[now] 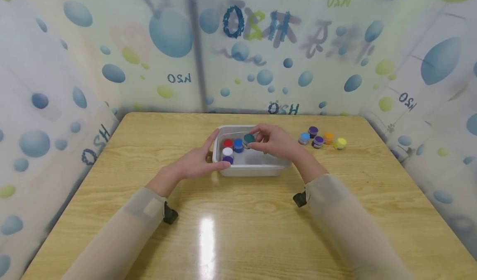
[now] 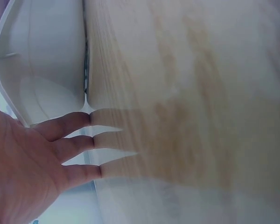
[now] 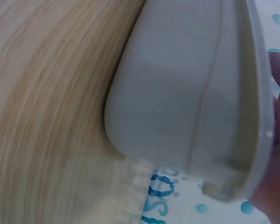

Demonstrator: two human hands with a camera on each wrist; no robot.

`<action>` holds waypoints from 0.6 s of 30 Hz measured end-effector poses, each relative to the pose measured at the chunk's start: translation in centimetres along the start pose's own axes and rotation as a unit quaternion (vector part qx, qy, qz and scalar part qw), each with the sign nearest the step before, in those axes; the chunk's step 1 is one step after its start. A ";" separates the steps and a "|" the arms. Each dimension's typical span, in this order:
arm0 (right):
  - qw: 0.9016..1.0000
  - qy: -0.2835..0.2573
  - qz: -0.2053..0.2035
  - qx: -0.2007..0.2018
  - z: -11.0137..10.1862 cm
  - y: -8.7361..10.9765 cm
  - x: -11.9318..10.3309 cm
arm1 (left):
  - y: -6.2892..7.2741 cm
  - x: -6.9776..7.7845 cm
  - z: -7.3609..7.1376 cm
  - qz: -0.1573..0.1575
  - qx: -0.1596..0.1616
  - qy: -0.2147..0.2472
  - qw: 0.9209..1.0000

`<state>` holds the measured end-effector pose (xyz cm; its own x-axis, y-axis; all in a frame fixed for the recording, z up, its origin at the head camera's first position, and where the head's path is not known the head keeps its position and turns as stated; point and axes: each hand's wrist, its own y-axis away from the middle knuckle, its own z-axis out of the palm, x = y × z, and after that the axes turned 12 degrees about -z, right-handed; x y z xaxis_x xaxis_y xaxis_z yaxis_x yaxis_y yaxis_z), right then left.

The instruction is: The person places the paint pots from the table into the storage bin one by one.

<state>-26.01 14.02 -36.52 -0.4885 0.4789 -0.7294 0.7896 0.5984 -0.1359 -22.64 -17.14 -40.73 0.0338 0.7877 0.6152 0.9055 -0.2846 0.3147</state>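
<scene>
My right hand [image 1: 273, 141] pinches a small jar with a dark teal lid [image 1: 248, 140] between thumb and fingertips, over the white plastic tub [image 1: 249, 171]. At the tub's left end, my left hand [image 1: 193, 162] is spread, thumb across the near rim and index finger along the far corner. Its other fingers [image 2: 70, 147] stretch straight beside the tub wall in the left wrist view, tips at the table. Inside the tub, on the left, stand jars with a red lid [image 1: 227, 143], a blue lid [image 1: 237, 144], a white lid [image 1: 227, 152] and a purple lid [image 1: 228, 159].
Right of the tub, several jars stand grouped on the wooden table [image 1: 238, 213]: light blue [image 1: 304, 138], two purple [image 1: 318, 141], orange [image 1: 328, 137] and yellow [image 1: 340, 143]. Patterned curtains [image 1: 238, 73] enclose the table's back and sides.
</scene>
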 end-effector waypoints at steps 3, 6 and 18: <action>1.000 -0.008 0.003 -0.011 1.0 -1.0 0.2 | 0.0 -0.1 0.0 0.001 0.004 0.000 1.000; 1.000 -0.014 0.009 -0.021 1.9 -1.6 0.5 | 0.1 -0.1 0.0 -0.001 0.006 -0.001 1.000; 0.997 0.034 0.034 -0.053 3.4 -2.2 1.3 | 0.0 -0.1 0.0 -0.004 0.004 -0.003 1.000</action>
<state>-27.10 11.15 -39.44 -0.4630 0.5608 -0.6864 0.7798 0.6259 -0.0146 -22.66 -17.18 -40.77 0.0288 0.7935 0.6079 0.9087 -0.2741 0.3147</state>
